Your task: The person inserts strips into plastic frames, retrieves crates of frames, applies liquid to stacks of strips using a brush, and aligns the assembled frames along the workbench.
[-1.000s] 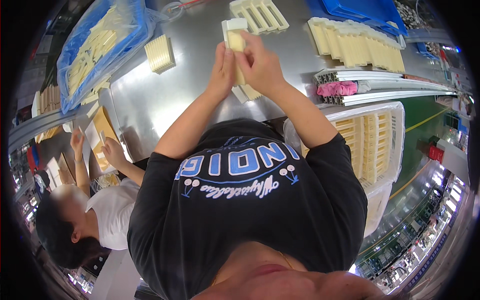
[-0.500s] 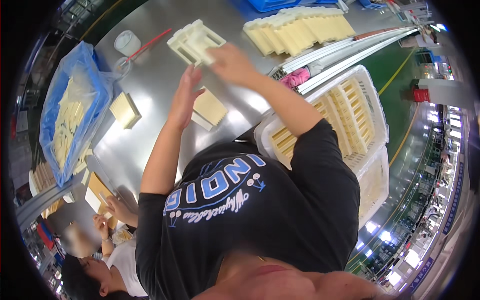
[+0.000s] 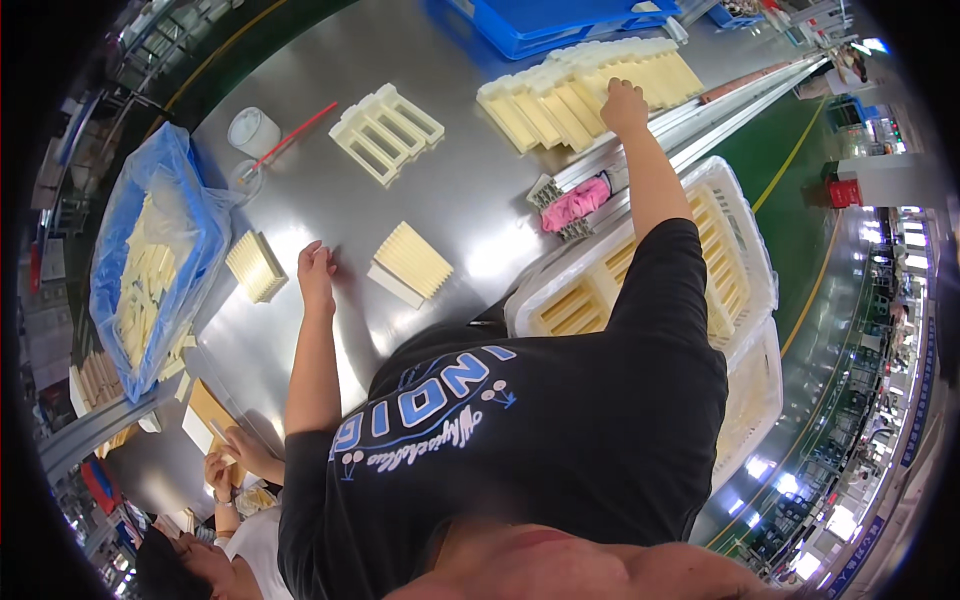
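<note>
The right hand (image 3: 624,105) is out at arm's length over the row of cream blocks (image 3: 545,105), which spreads to both sides of it. Its fingers bend down onto the row; whether they are closed on a block, I cannot tell. The left hand (image 3: 317,270) is in the air over the shiny metal table (image 3: 300,205), fingers loosely curled, with nothing visible in them.

Just right of the left hand lies a ribbed cream stack (image 3: 413,260); just left of it is a second stack (image 3: 262,266), and beyond that a blue bin (image 3: 208,235) lined with plastic and filled with cream pieces. Farther out from the left hand are a slotted cream frame (image 3: 387,135), a white cup (image 3: 253,132) and a red stick (image 3: 300,132).

Beyond the right hand is a blue tray (image 3: 540,30). Nearer the body than that hand are metal rails (image 3: 690,143), a pink cloth (image 3: 575,205) and a white basket (image 3: 768,290). Right of it, past the rails, runs a green floor (image 3: 750,145) with yellow lines. Well left of and below the left hand, another person (image 3: 250,455) works.
</note>
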The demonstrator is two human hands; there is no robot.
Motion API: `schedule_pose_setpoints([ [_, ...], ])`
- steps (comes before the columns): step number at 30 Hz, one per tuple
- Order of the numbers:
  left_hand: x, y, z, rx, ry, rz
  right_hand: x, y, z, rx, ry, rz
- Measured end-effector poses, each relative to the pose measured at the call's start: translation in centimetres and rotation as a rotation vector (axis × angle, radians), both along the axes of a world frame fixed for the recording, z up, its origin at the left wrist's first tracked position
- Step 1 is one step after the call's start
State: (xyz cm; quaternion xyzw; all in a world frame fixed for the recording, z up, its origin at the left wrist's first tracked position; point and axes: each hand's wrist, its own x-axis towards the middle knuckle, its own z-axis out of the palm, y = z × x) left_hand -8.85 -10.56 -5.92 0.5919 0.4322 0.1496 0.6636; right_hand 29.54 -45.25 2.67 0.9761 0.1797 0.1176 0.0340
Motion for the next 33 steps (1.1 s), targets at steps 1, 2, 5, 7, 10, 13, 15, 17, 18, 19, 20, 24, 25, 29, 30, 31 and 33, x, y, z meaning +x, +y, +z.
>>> schedule_pose_setpoints([
  [1,0.3,0.0,0.0,-0.005,-0.013,-0.005,-0.1,0.3,0.0,-0.011,0.002,-0.021],
  [2,0.6,-0.1,0.0,-0.012,-0.026,-0.01,0.0,0.4,-0.3,-0.006,0.005,-0.019],
  [5,1.2,0.0,-0.4,-0.015,0.0,-0.033,0.3,0.2,-1.0,0.012,-0.015,-0.068],
  [7,1.5,0.1,-0.5,-0.018,0.017,-0.032,0.3,0.3,-1.1,-0.002,-0.001,-0.119],
  [10,2.4,0.4,-1.1,-0.006,0.06,-0.079,1.2,-0.3,-1.8,-0.067,0.002,-0.084],
  [13,4.1,0.6,-1.5,0.139,0.099,-0.171,1.1,-0.1,-1.7,-0.153,-0.027,-0.08],
  [15,4.6,1.9,-4.2,0.468,0.073,-0.271,-0.6,3.2,-1.0,-0.196,-0.074,-0.018],
  [17,6.9,1.8,-4.2,0.908,0.057,-0.411,-2.4,6.0,-1.5,-0.076,-0.173,0.209],
  [18,8.2,1.1,-2.4,1.009,0.119,-0.484,-3.8,7.6,-2.8,0.121,0.0,0.305],
  [19,9.1,0.9,-2.3,1.082,0.14,-0.503,-6.0,10.0,-3.8,0.316,0.176,0.407],
  [20,9.1,0.8,-2.5,1.149,0.178,-0.507,-10.6,13.4,-0.9,0.164,0.456,0.502],
  [24,10.6,-0.8,-0.6,1.102,0.43,-0.615,-20.4,17.6,-3.4,-0.09,0.96,0.678],
  [25,10.6,-0.9,-0.6,1.142,0.4,-0.593,-21.6,17.6,-4.6,-0.077,1.055,0.669],
  [29,8.6,-0.2,-1.5,1.171,0.352,-0.42,-23.8,17.2,-7.1,-0.012,0.978,0.713],
  [30,7.9,0.0,-1.8,1.173,0.362,-0.396,-24.0,17.0,-7.3,0.063,0.912,0.639],
  [31,7.1,0.2,-2.0,1.167,0.344,-0.361,-24.0,16.9,-7.6,0.056,0.908,0.66],
  [33,6.3,0.6,-2.6,1.154,0.328,-0.317,-24.4,16.8,-7.2,0.075,0.912,0.692],
])
